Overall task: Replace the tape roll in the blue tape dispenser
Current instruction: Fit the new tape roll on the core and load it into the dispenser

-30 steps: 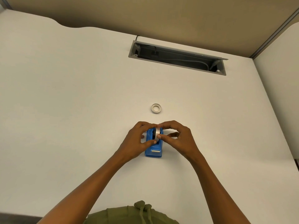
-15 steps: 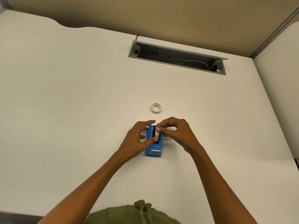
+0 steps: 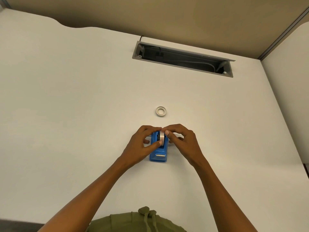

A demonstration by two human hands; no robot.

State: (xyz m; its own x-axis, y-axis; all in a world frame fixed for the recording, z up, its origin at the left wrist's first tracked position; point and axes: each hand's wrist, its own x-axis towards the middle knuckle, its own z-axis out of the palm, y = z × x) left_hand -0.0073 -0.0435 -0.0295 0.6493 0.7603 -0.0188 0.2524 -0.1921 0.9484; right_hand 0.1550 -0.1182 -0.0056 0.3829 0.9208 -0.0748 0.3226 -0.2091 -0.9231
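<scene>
The blue tape dispenser [image 3: 158, 154] stands on the white desk, its metal cutter at the end nearest me. A whitish tape roll [image 3: 161, 136] sits upright in its cradle, held between both hands. My left hand [image 3: 142, 144] has its thumb on the roll's near edge and its fingers curled over the far side. My right hand [image 3: 182, 139] pinches the roll's top with thumb and forefinger. A second small white tape ring [image 3: 161, 111] lies flat on the desk just beyond the dispenser. The dispenser's rear is hidden by my fingers.
An open grey cable tray [image 3: 182, 59] is recessed into the white desk [image 3: 83, 97] at the back. A beige partition wall runs behind the desk, and another white desk section adjoins at the right. My green top shows at the bottom edge.
My right hand has shifted its pinch slightly on top of the roll, and the roll sits a little lower in the dispenser. The left hand stays on the dispenser's left side.
</scene>
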